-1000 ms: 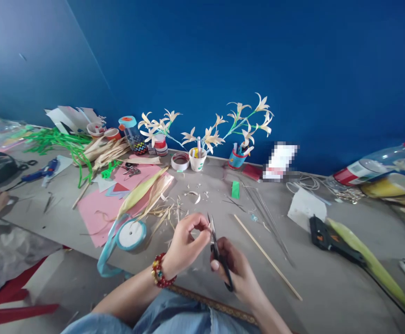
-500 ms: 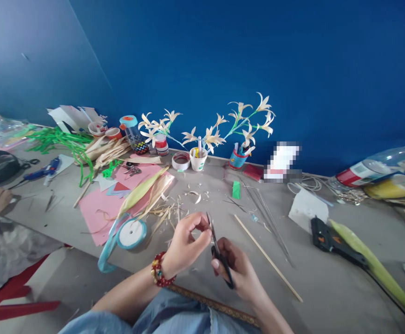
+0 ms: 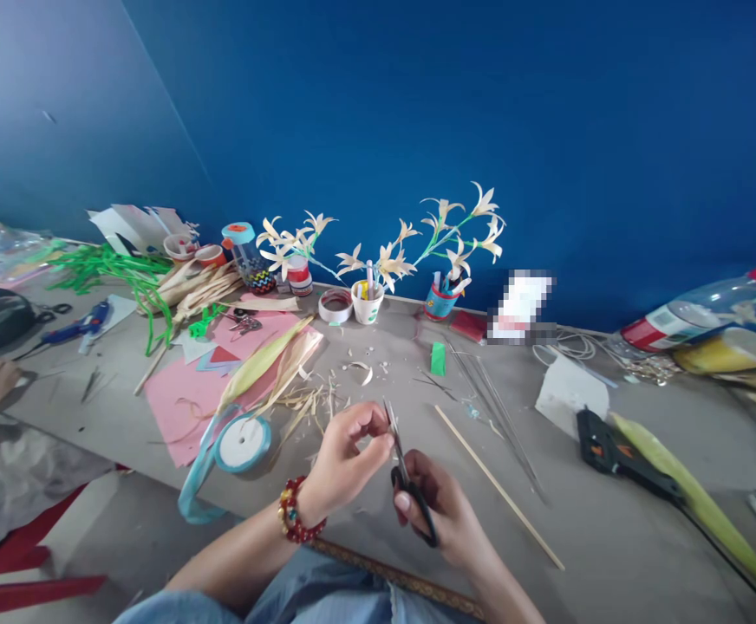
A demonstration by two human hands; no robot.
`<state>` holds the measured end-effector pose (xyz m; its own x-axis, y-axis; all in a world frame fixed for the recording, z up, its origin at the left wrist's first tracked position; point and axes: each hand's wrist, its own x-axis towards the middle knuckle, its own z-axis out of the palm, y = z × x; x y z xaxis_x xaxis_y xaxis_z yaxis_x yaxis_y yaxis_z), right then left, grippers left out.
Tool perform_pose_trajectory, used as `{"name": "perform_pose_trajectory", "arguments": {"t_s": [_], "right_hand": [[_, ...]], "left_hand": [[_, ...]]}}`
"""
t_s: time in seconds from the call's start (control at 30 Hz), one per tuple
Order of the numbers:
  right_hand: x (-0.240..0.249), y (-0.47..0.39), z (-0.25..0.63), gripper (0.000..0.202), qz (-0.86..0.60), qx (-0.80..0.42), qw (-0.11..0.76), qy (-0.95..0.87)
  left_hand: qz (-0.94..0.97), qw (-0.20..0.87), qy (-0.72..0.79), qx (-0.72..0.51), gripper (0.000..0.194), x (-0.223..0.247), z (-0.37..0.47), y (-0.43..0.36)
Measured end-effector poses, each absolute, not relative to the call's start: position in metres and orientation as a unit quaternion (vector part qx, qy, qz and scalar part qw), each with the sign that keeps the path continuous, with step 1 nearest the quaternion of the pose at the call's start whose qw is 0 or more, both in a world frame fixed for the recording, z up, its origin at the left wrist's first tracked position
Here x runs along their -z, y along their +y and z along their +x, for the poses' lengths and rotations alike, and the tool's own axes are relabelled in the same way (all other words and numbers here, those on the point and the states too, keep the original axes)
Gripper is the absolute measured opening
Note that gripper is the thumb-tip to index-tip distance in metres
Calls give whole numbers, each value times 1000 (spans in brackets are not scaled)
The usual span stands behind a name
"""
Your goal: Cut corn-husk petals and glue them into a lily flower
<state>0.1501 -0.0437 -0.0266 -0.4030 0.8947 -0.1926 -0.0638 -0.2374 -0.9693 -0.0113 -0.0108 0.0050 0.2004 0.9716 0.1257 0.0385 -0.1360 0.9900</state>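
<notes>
Black-handled metal scissors (image 3: 405,475) are clamped in the right hand (image 3: 439,498) over the grey tabletop (image 3: 586,546), blades held right beside the left hand's (image 3: 345,459) curled fingertips; whether anything is pinched there cannot be told. Flanking the hands, a light-blue ribbon spool (image 3: 241,442) and a slender pale wooden stick (image 3: 498,487) are seen, with cream-petalled flowers (image 3: 394,267) displayed beyond.

Tbl (image 3: 612,555) holds ribbon roll (image 3: 243,444), stick (image 3: 498,488) & glue gun (image 3: 602,446).
</notes>
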Motion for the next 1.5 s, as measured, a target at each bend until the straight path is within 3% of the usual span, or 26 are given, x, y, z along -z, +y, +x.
{"name": "perform_pose_trajectory", "arguments": {"t_s": [0.8, 1.27, 1.37, 1.5], "right_hand": [[28, -42, 158, 60, -432, -635, 326, -552], [37, -34, 170, 55, -457, -607, 305, -574], [40, -29, 178, 45, -514, -525, 280, -618], [45, -26, 193, 31, -611, -305, 191, -705]], "left_hand": [[574, 552, 411, -443, 15, -14, -17, -10], [565, 600, 382, -418, 24, -20, -24, -7], [565, 604, 391, -404, 25, -19, -26, -8], [565, 595, 400, -409, 25, -14, -27, -10]]}}
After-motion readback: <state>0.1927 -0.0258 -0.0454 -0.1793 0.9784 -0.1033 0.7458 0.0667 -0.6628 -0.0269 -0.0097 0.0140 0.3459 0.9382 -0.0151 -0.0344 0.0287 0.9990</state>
